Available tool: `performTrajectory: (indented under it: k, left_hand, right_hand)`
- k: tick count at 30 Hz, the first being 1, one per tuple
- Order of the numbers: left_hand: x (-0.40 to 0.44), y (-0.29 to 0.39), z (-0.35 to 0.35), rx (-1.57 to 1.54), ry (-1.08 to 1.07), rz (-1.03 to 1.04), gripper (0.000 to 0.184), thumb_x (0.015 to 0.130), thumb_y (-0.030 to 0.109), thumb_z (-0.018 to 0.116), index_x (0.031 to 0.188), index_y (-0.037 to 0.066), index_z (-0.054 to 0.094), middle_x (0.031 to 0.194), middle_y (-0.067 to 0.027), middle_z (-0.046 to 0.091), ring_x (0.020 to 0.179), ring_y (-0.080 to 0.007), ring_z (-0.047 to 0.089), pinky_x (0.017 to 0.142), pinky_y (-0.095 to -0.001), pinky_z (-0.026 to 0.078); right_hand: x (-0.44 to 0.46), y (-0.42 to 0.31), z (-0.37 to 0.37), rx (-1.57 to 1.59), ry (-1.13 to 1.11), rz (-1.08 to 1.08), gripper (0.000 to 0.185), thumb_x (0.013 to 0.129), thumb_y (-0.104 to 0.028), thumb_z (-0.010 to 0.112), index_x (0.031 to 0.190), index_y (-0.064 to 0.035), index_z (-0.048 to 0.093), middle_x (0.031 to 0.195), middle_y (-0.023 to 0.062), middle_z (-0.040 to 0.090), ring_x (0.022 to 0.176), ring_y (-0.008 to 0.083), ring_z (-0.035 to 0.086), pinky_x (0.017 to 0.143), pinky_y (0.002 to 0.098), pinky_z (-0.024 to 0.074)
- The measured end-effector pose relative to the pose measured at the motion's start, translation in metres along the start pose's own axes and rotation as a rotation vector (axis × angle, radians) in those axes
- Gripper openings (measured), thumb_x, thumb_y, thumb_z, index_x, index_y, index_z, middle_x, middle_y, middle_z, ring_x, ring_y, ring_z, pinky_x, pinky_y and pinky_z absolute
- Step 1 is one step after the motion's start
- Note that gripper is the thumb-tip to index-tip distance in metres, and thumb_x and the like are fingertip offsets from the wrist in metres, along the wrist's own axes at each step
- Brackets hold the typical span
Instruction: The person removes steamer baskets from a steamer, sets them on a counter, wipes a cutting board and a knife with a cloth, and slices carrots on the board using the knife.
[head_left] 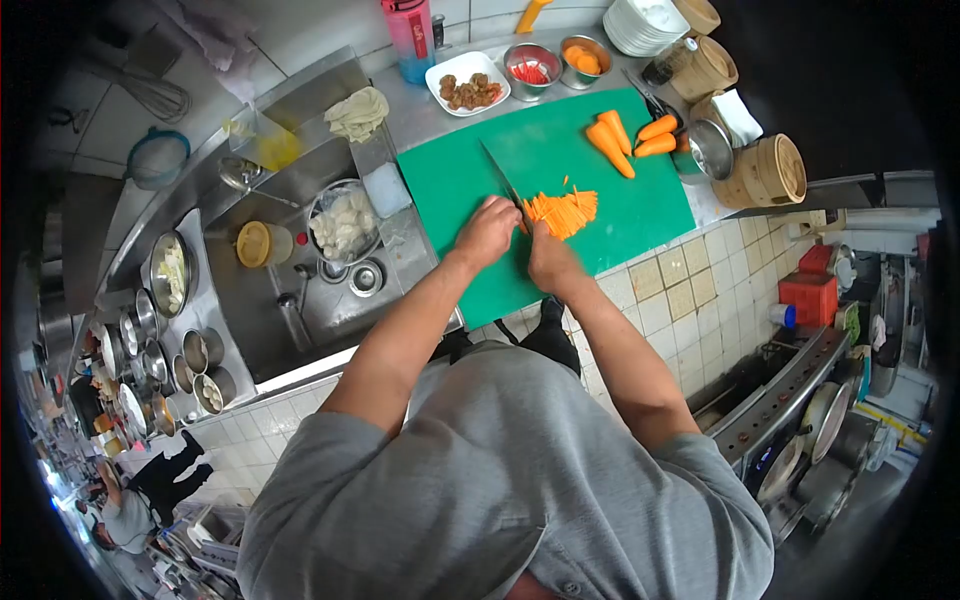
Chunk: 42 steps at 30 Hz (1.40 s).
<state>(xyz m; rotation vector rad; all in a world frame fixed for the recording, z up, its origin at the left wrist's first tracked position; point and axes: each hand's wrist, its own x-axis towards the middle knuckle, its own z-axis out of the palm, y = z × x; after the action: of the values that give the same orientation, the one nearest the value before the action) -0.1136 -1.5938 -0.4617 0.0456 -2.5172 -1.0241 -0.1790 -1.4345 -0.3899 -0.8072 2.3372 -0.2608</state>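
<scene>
On the green cutting board point(450, 180), my right hand point(553, 262) is closed round the handle of a knife point(500, 170), its blade pointing away from me and to the left. My left hand point(488, 232) is beside the blade on its left, fingers bent together over something I cannot make out. Thin orange carrot strips point(563, 213) lie in a pile just right of the knife. Several peeled carrots point(610, 150) rest at the board's right part, apart from both hands.
Behind the board stand a white dish point(467, 84), two metal bowls point(532, 70) and a pink bottle point(409, 40). Bamboo steamers point(765, 172) line the right. At left is a sink point(270, 310) with a bowl of pale food point(346, 222). Another person point(130, 515) stands far left.
</scene>
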Motion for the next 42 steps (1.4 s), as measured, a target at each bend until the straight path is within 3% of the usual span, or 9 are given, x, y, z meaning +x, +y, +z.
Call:
performTrajectory:
  k: [13, 18, 19, 20, 22, 23, 31, 36, 42]
  left_hand:
    - [-0.005, -0.001, -0.005, -0.011, -0.027, -0.005, 0.004, 0.088, 0.002, 0.064, 0.088, 0.003, 0.068, 0.099, -0.0142, 0.065, 0.105, -0.0362, 0.059, 0.094, -0.0441, 0.051]
    - [-0.005, 0.069, -0.032, 0.109, 0.232, -0.31, 0.021, 0.087, 0.004, 0.067, 0.108, 0.004, 0.069, 0.131, -0.013, 0.056, 0.122, -0.0372, 0.053, 0.105, -0.0491, 0.044]
    - [-0.002, 0.081, -0.03, 0.137, 0.147, -0.313, 0.038, 0.086, 0.01, 0.072, 0.123, 0.013, 0.069, 0.155, -0.009, 0.043, 0.141, -0.0383, 0.041, 0.118, -0.0554, 0.033]
    - [0.003, 0.092, -0.028, 0.15, 0.152, -0.315, 0.038, 0.086, 0.01, 0.072, 0.123, 0.013, 0.069, 0.155, -0.009, 0.043, 0.141, -0.0383, 0.041, 0.118, -0.0554, 0.033]
    - [0.016, 0.116, -0.023, 0.333, -0.124, -0.008, 0.049, 0.08, 0.013, 0.079, 0.127, 0.026, 0.072, 0.165, -0.0064, 0.036, 0.151, -0.0393, 0.032, 0.125, -0.0642, 0.017]
    - [0.021, 0.117, -0.014, 0.38, -0.337, -0.062, 0.054, 0.079, 0.015, 0.078, 0.129, 0.036, 0.073, 0.17, -0.0004, 0.031, 0.158, -0.0347, 0.022, 0.126, -0.0684, 0.007]
    - [0.029, 0.091, 0.015, 0.597, -0.36, -0.149, 0.038, 0.092, 0.021, 0.07, 0.129, 0.031, 0.074, 0.166, 0.0043, 0.04, 0.159, -0.0271, 0.022, 0.127, -0.0667, 0.005]
    - [0.016, 0.104, 0.016, 0.422, -0.278, -0.31, 0.072, 0.095, 0.046, 0.069, 0.159, 0.025, 0.043, 0.173, -0.0048, 0.023, 0.159, -0.0352, 0.019, 0.125, -0.0685, 0.01]
    - [-0.01, 0.123, 0.012, 0.608, -0.302, -0.431, 0.076, 0.1, 0.055, 0.059, 0.164, 0.027, 0.031, 0.174, -0.0112, 0.017, 0.159, -0.0398, 0.016, 0.124, -0.0681, 0.012]
  right_hand:
    - [-0.005, -0.007, 0.001, 0.032, 0.17, 0.004, 0.026, 0.096, -0.013, 0.052, 0.117, 0.0006, 0.044, 0.1, 0.0342, 0.071, 0.096, 0.0518, 0.07, 0.084, 0.0599, 0.0546]
    - [-0.049, 0.009, -0.033, 0.041, 0.316, -0.029, 0.03, 0.095, -0.022, 0.06, 0.112, -0.0011, 0.047, 0.09, 0.0289, 0.072, 0.086, 0.0483, 0.071, 0.078, 0.0593, 0.0559]
    - [-0.055, 0.012, -0.037, 0.031, 0.32, -0.035, 0.031, 0.094, -0.024, 0.062, 0.111, -0.0015, 0.048, 0.089, 0.0275, 0.072, 0.084, 0.0472, 0.072, 0.077, 0.059, 0.0559]
    - [-0.059, 0.017, -0.039, 0.024, 0.32, -0.042, 0.031, 0.093, -0.025, 0.063, 0.109, -0.002, 0.05, 0.088, 0.026, 0.072, 0.083, 0.046, 0.072, 0.077, 0.0587, 0.056]
    - [-0.063, 0.029, -0.037, 0.056, 0.353, -0.118, 0.031, 0.092, -0.026, 0.065, 0.107, -0.0023, 0.051, 0.087, 0.0248, 0.072, 0.082, 0.0453, 0.072, 0.076, 0.0583, 0.056]
    - [-0.065, 0.035, -0.037, 0.079, 0.388, -0.177, 0.031, 0.091, -0.026, 0.067, 0.105, -0.0027, 0.052, 0.086, 0.0236, 0.073, 0.081, 0.0446, 0.072, 0.075, 0.0579, 0.056]
    - [-0.12, 0.203, -0.117, 0.022, 0.213, -0.31, 0.029, 0.08, -0.018, 0.075, 0.101, -0.0098, 0.057, 0.081, 0.0168, 0.071, 0.079, 0.0413, 0.07, 0.07, 0.0542, 0.0541]
    - [-0.095, 0.26, -0.16, 0.099, 0.209, -0.23, 0.032, 0.078, -0.016, 0.077, 0.11, -0.0158, 0.071, 0.067, 0.0111, 0.066, 0.065, 0.0326, 0.066, 0.061, 0.0433, 0.0514]
    - [0.017, 0.222, -0.102, 0.062, 0.51, -0.447, 0.032, 0.086, -0.016, 0.076, 0.117, -0.0108, 0.073, 0.109, 0.0174, 0.075, 0.097, 0.0368, 0.073, 0.085, 0.0453, 0.0574]
